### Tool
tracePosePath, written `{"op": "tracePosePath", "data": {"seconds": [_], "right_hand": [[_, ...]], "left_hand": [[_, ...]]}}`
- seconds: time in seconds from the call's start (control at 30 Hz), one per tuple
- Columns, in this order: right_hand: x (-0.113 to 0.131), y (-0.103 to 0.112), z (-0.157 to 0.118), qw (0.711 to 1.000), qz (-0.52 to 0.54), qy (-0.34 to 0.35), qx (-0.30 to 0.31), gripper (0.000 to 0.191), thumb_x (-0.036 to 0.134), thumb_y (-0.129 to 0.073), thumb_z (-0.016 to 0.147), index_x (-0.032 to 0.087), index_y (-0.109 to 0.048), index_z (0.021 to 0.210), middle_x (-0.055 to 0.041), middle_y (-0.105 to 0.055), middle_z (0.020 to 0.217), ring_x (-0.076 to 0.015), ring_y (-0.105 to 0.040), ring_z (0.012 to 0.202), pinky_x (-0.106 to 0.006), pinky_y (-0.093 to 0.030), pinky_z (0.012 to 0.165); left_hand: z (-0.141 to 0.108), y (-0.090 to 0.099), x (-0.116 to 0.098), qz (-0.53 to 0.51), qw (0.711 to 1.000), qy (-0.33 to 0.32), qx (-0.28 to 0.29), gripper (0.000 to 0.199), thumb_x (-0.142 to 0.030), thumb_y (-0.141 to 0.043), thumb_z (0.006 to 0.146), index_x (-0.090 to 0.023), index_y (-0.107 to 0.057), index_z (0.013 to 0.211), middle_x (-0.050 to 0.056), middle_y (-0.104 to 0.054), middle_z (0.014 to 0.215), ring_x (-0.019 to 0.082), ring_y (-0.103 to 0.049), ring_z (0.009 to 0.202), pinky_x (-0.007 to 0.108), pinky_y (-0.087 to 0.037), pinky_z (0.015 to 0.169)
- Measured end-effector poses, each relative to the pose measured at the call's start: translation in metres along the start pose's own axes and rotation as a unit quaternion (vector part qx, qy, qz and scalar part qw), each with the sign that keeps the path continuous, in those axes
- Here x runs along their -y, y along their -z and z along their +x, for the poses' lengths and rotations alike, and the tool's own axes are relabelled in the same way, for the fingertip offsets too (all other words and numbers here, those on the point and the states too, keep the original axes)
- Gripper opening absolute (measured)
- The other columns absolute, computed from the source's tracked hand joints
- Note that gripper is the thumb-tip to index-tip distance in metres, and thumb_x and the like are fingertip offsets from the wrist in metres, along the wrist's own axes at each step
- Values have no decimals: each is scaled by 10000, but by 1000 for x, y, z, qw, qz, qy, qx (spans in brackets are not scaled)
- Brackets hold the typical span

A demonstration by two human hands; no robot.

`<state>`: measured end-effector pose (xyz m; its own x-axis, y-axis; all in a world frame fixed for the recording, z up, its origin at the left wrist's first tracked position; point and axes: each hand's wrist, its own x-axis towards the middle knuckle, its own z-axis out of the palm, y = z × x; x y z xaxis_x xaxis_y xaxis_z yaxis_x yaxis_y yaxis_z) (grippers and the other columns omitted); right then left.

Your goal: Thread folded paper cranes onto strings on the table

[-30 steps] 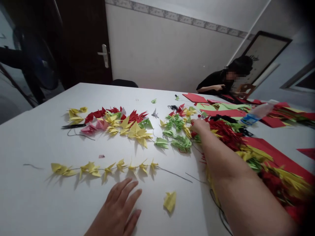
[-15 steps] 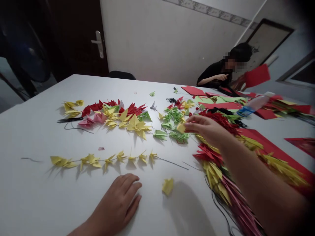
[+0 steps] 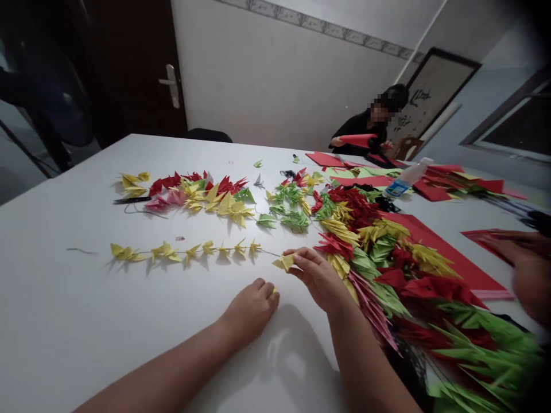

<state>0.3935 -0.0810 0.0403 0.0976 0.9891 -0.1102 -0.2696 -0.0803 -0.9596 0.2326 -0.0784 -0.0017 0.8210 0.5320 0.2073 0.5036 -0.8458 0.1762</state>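
Observation:
My right hand (image 3: 317,278) pinches a yellow paper crane (image 3: 283,263) by the right end of a dark string. Along that string (image 3: 270,253), to the left, several yellow paper cranes (image 3: 189,252) are threaded in a row across the white table (image 3: 142,321). My left hand (image 3: 253,307) is closed near the tabletop, just below and left of the right hand. A bit of yellow folded paper (image 3: 275,289) shows at its fingertips; the rest of that piece is hidden.
Scissors (image 3: 131,200) lie beside a cluster of red, pink and yellow cranes (image 3: 206,195). Thick strands of coloured cranes (image 3: 370,246) fill the right side. A plastic bottle (image 3: 407,179) stands behind them. Another person (image 3: 365,126) holds red paper; other hands (image 3: 525,269) are at the right edge.
My right hand has brought its yellow crane left and nearer to the threaded string's end. My left hand has moved right and closed over the loose yellow piece. The view has shifted right.

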Motion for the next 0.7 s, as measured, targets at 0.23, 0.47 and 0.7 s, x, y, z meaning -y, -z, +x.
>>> {"op": "tracePosePath", "data": {"seconds": [0.23,0.47,0.7], "right_hand": [[-15,18,5,997,-70,-19,-1,269,403,-717,587,187,-568,644,-46,-629,882,-161,-561,784,-285,-447,695],[-22,23,10,991,-134,1,29,282,449,-683,631,188,-594,692,-77,-630,924,-183,-563,802,-304,-458,697],[-27,23,14,986,-158,34,-45,312,462,-684,604,180,-581,692,-57,-629,810,-174,-559,748,-304,-447,688]], "left_hand": [[-131,59,44,-14,979,144,-144,195,-231,-436,843,-228,-612,926,43,-651,940,165,-593,841,263,-509,693],[-221,114,151,128,782,566,-228,210,-421,-464,790,-278,-589,878,-83,-573,628,181,-594,611,304,-479,542],[-172,97,155,145,802,494,-304,351,-470,-488,776,-209,-548,1003,62,-477,1215,399,-286,1237,629,-239,966]]}}
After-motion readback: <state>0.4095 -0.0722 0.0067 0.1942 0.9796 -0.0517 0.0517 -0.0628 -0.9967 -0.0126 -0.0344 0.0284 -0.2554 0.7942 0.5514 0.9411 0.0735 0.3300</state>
